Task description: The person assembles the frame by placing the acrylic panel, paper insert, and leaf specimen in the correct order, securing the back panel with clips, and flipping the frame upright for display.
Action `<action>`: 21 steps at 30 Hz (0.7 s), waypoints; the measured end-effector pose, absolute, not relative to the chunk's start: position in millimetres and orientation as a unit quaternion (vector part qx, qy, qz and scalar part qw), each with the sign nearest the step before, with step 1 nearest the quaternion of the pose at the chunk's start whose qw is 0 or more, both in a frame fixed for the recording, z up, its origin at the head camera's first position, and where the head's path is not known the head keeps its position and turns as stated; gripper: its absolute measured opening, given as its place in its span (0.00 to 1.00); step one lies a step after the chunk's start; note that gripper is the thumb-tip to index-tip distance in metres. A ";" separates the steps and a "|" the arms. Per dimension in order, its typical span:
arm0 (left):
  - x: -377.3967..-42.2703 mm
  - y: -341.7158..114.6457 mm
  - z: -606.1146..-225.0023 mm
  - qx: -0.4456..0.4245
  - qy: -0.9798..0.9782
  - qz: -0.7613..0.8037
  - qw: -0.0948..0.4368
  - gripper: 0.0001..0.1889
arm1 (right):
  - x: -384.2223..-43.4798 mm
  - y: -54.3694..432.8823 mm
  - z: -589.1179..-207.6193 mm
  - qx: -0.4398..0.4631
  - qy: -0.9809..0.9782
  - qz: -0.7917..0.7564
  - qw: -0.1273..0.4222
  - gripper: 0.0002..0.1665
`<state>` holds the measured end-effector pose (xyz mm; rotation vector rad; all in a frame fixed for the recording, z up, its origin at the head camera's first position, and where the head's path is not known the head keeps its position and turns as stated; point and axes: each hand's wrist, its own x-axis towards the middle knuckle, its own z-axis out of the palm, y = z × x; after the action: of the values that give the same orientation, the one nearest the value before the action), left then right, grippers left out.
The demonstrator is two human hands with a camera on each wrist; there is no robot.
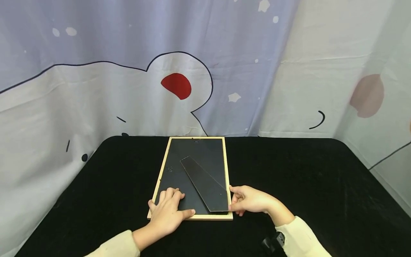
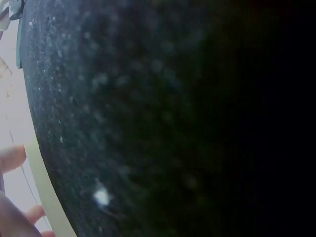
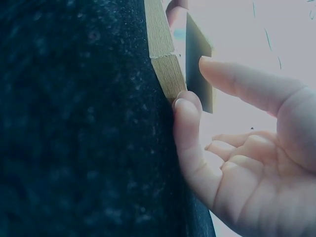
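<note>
A picture frame [image 1: 226, 167] with a pale wood rim lies back side up on the black table, showing its dark backing board [image 1: 205, 146]. A dark easel stand [image 1: 205, 187] slants across the board, its wide end at the lower right. My left hand [image 1: 166, 210] rests with spread fingers on the frame's near left corner. My right hand [image 1: 252, 200] is at the right rim beside the stand's wide end. In the right wrist view, one fingertip of the right hand [image 3: 247, 163] touches the raised stand [image 3: 197, 64] and another touches the wood rim [image 3: 170, 76].
Black cloth [image 1: 305, 178] covers the table around the frame. Behind it hangs a printed curtain [image 1: 128, 100]. A small black device [image 1: 273, 243] is at the right sleeve. The left wrist view is mostly dark cloth [image 2: 123, 123], with a strip of the rim and fingers at its left edge.
</note>
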<state>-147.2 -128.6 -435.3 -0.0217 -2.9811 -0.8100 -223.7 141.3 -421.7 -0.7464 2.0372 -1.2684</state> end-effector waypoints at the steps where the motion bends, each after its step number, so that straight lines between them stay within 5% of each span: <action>1: -147.2 -128.1 -434.5 -0.005 -0.965 -0.262 0.026 0.26 | -223.9 141.2 -421.5 -0.282 0.771 -0.480 0.309 0.47; 21: -149.6 -132.1 -433.7 -0.022 -0.964 -0.264 0.013 0.31 | -220.8 138.9 -420.8 -0.269 0.773 -0.485 0.308 0.47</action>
<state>-149.6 -132.1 -433.7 -0.0693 -3.0050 -0.8223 -220.8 138.9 -420.8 -0.7112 2.0441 -1.2832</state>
